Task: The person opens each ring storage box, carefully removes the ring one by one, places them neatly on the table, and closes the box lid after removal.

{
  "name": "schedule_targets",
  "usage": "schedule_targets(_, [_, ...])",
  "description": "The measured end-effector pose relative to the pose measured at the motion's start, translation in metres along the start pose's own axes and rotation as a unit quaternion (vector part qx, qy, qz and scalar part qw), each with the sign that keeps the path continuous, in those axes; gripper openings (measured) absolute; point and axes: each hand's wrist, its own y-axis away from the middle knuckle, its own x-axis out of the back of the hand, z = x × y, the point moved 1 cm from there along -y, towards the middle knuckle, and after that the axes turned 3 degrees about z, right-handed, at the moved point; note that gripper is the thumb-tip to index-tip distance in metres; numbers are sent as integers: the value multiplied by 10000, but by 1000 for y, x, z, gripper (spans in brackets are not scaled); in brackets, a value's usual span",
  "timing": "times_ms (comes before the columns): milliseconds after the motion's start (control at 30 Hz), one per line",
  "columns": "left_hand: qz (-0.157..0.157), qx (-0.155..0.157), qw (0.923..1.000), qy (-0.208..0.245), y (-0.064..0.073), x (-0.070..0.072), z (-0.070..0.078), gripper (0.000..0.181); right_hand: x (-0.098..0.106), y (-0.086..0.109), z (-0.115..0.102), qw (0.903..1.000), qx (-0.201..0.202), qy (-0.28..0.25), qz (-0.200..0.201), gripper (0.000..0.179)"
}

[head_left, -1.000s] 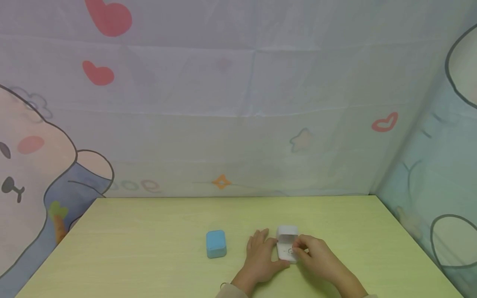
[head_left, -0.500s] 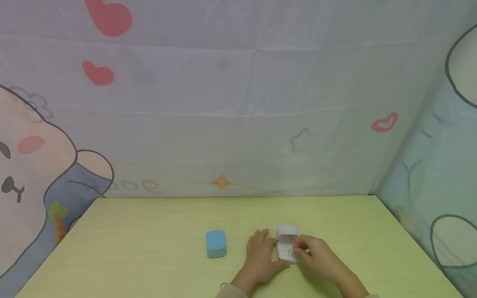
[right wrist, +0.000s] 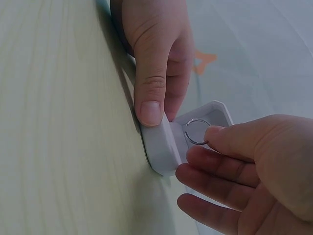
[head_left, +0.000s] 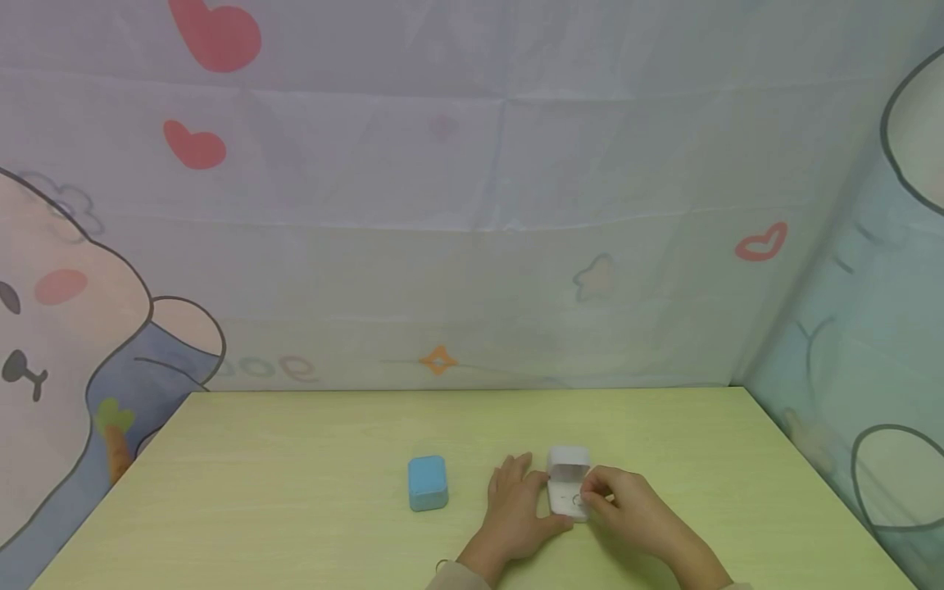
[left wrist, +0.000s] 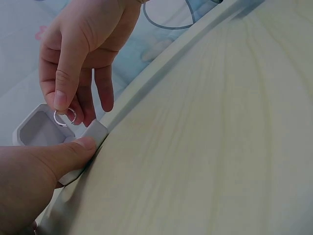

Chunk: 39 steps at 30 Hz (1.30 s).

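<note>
A small white ring box stands on the table with its lid raised. My left hand grips it from the left, thumb on the front edge and forefinger at the side near the hinge. Between thumb and forefinger, my right hand pinches a thin silver ring. The ring is upright over the box's base, in front of the raised lid, as the right wrist view shows. The other fingers of the right hand hang loosely beside the box.
To the left of my left hand sits a closed light-blue box with rounded corners. The pale wooden table ends at a printed cloth backdrop, with another cloth along the right side.
My right hand has shifted very slightly to the right with the ring. My left hand and the two boxes have stayed where they were.
</note>
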Motion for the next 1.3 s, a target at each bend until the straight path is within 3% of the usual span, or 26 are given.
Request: schedule_targets(1300, [54, -185, 9997, -121, 2, 3, 2, 57, 2, 0, 2, 9999, 13, 23, -129, 8])
